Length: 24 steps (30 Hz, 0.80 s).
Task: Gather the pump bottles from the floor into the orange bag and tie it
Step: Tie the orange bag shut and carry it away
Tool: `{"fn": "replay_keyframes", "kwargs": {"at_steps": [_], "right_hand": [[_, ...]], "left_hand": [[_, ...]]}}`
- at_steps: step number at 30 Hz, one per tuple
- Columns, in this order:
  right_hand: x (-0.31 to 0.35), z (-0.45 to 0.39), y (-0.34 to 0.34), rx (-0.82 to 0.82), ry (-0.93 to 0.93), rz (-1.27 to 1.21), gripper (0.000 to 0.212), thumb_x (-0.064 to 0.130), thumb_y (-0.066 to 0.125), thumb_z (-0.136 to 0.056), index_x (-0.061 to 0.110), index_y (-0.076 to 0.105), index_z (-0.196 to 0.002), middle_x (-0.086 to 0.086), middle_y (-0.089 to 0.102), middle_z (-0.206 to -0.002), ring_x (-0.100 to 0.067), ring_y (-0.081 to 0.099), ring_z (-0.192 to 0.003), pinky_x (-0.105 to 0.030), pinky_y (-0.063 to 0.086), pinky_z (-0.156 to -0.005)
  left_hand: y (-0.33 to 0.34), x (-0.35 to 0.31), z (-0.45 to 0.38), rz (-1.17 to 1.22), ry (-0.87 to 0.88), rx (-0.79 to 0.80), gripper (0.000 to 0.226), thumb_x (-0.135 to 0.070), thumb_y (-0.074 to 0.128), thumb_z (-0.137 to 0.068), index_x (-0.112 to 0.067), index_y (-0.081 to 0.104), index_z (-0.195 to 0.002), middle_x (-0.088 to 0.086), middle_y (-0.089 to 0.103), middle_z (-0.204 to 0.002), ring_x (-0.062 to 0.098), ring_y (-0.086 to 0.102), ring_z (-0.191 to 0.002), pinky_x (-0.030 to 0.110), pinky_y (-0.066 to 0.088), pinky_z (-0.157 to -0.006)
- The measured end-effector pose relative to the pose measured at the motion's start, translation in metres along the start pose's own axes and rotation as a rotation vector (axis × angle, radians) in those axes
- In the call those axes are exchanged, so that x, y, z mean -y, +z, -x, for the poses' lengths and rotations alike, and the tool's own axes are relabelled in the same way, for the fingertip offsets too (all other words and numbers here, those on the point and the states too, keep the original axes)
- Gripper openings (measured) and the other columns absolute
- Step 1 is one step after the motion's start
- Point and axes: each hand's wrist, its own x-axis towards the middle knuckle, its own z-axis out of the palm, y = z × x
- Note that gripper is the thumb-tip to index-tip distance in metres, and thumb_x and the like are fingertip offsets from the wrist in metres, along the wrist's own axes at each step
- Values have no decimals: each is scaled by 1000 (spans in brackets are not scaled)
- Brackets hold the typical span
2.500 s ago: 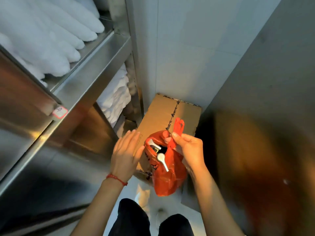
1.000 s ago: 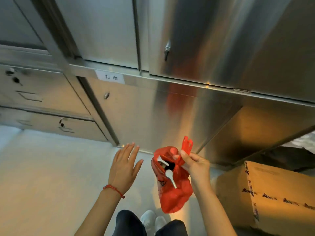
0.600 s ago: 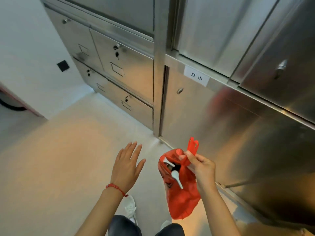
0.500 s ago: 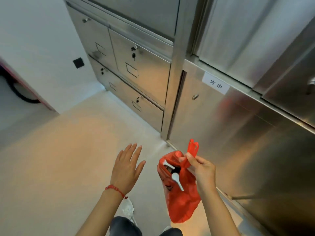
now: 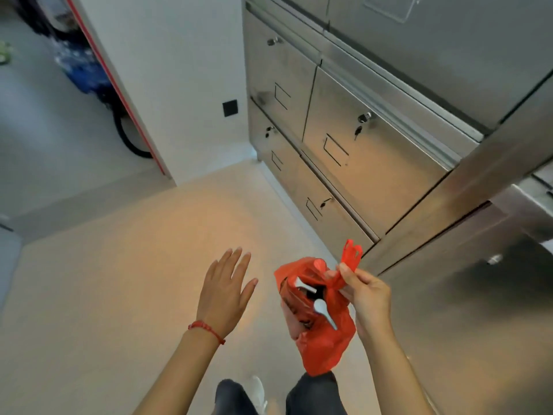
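Right hand (image 5: pixel 363 292) pinches thin orange plastic bag (image 5: pixel 321 330) by one handle, white pump bottles (image 5: pixel 321 310) inside; left hand (image 5: pixel 224 290) spread, empty. Grab 2nd handle w/ left, then knot.

Head view: sat on your head, looked steeply down and forward.
Nearness: close over your forearms; pale beige floor (image 5: pixel 98 283) and steel drawer cabinet (image 5: pixel 359 163) lay beyond.

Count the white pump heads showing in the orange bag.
2. One pump head lies near the top of the orange bag's mouth; the other pump head points down just below it. More may be hidden deeper inside. The right hand pinches the handle.
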Motion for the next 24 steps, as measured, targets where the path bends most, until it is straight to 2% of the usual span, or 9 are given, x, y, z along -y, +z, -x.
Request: {"fn": "replay_keyframes", "kwargs": {"at_steps": [6,15,20,24], "right_hand": [[27,-78,84,126,9,3,21,12,65,-81,11,73,-61,-4,74,-64,-13,70,-65,-15,53,-60],[67,-218,185,311,39,67,13,15,67,-79,13,75,-68,-6,75,-70,-15,71,-73,-18,55,-67],[84,-285,241,340,60,105,12,16,68,-79,17,76,-70,-3,75,-68,-13,70,-72,-18,53,-67],[91,-332,279,332,63,129,13,16,67,-79,15,76,-70,-5,75,-72,-18,70,-78,-24,54,-75]], "left_hand": [[-20,41,-71,22,-100,-39,74,-54,7,-91,-6,51,-124,19,54,-129,38,48,-121,54,40,-96],[-47,82,-209,36,-283,-84,77,-57,4,-89,-7,49,-126,19,53,-131,38,47,-122,52,39,-99],[-64,107,-279,6,-354,-80,69,-54,13,-89,-9,47,-128,17,52,-132,37,46,-123,51,36,-101],[-74,132,-330,4,-357,-91,80,-60,0,-86,-10,43,-131,17,48,-136,36,41,-127,49,32,-104]]}}
